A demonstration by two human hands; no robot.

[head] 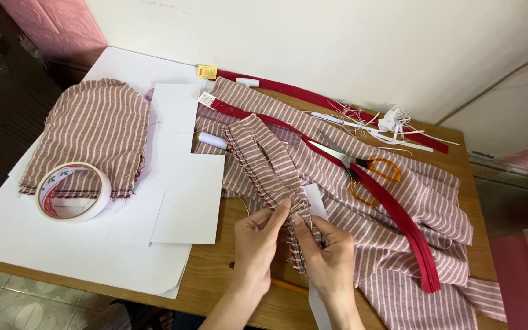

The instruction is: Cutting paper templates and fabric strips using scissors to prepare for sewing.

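Note:
My left hand and my right hand meet near the table's front edge, both pinching the near end of a long striped red-and-white fabric strip. The strip runs away from me toward the upper left, lying over a larger piece of the same striped cloth. The fingertips of both hands press the strip's folded end together. A small white paper piece shows just behind my right fingers.
A roll of white tape rests on a rounded stack of striped fabric pieces at left, over white paper sheets. Orange-handled scissors, a long red zipper, a white thread spool and white scraps lie on the wooden table.

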